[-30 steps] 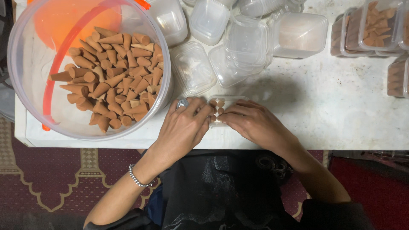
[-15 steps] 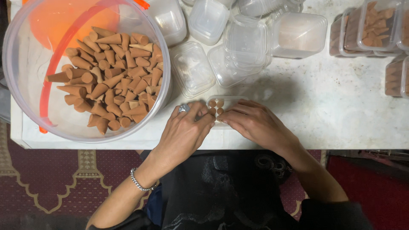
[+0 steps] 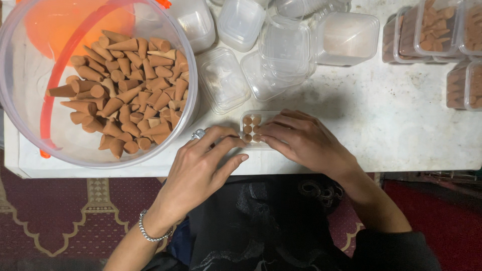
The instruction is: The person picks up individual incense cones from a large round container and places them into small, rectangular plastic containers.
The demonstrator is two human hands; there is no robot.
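A small clear plastic box (image 3: pixel 252 146) sits at the near edge of the white table, with several brown cones (image 3: pixel 250 128) standing upright in it. My left hand (image 3: pixel 201 168), a ring on one finger, rests its fingertips against the box's left side. My right hand (image 3: pixel 304 140) lies over the box's right side, fingers touching the cones. Whether either hand pinches a cone is hidden. A big clear bucket (image 3: pixel 30 135) with an orange handle stands at the left, holding a heap of brown cones (image 3: pixel 125 95).
Several empty clear boxes and lids (image 3: pixel 281 45) are stacked at the back middle. Filled boxes of cones (image 3: pixel 437 30) stand at the back right. The white table (image 3: pixel 401 125) ends near my lap; a red patterned carpet (image 3: pixel 60 216) lies below.
Both hands have stayed at the small box. More upright cones now show in it, and my left fingers have spread slightly along its side.
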